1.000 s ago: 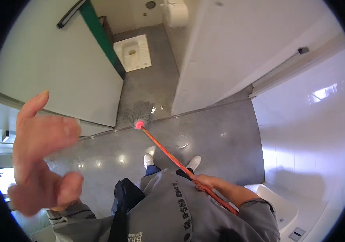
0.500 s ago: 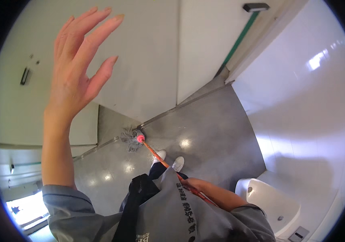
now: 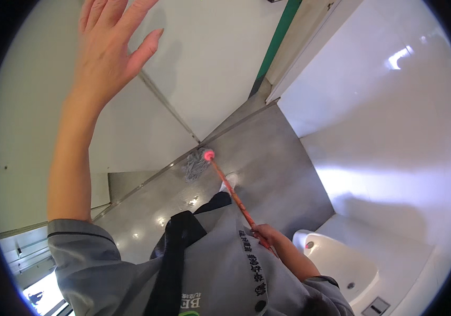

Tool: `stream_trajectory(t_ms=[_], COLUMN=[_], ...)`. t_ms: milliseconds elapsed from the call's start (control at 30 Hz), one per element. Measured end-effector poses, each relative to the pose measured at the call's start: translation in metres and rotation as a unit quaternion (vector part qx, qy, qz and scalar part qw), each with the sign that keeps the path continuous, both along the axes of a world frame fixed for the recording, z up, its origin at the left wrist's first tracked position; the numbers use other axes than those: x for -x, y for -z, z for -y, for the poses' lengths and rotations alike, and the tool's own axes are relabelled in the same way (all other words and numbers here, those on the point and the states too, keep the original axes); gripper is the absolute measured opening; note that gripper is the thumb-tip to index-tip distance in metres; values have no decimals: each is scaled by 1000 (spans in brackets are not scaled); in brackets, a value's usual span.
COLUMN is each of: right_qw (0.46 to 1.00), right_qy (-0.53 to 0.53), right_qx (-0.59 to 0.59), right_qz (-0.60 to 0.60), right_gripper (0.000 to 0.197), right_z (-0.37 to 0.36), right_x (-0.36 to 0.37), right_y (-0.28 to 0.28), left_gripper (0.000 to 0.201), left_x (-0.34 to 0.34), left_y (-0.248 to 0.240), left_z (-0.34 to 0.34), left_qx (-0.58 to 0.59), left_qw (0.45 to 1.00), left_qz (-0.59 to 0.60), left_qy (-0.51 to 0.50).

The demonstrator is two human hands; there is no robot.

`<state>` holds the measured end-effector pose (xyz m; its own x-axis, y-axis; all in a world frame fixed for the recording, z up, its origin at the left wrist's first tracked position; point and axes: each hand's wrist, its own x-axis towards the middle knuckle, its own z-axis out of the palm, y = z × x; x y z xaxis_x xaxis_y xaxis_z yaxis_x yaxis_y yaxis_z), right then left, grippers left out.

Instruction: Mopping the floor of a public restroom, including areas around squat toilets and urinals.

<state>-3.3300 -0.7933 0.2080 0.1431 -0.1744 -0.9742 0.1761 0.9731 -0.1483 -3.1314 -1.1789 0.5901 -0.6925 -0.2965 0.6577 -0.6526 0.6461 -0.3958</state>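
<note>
My left hand (image 3: 109, 50) is raised at the top left, palm toward the pale partition panels. Its thumb stands apart and its fingers are stretched out, with some tips cut off by the frame edge. I cannot tell whether it touches a panel. Low at my right side, my right hand (image 3: 265, 235) is wrapped round the orange-red handle of a mop (image 3: 236, 197). The handle slants forward and left to a pink socket (image 3: 209, 155). From there grey strings (image 3: 196, 167) lie spread on the floor beside the threshold strip, just ahead of my white shoe (image 3: 229, 182).
Pale stall panels (image 3: 194, 63) stand ahead, one with a green edge strip (image 3: 277, 47). A glossy white wall (image 3: 373, 116) rises on the right, with a white urinal (image 3: 336, 263) low beside it. Shiny grey floor (image 3: 267, 158) runs between.
The mop strings have moved from across the threshold strip to my side of it. My left hand has reached farther up and forward. The view of the panels and wall has shifted.
</note>
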Motion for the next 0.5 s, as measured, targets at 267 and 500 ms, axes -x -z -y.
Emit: stream_trajectory(t_ms=[267,500], right_qw=[990,954], right_qy=[132,300], right_qx=[21,13], right_qz=[-37,-16], right_gripper=[23,16], right_z=[55,88], right_x=[144,246], right_y=[28,26], left_gripper=[55,60], left_x=[102,142], left_y=[2,39], left_z=[31,73], left_qx=[-43,3], left_qw=[998,979], left_qz=[40,73], left_qy=[-14,-192])
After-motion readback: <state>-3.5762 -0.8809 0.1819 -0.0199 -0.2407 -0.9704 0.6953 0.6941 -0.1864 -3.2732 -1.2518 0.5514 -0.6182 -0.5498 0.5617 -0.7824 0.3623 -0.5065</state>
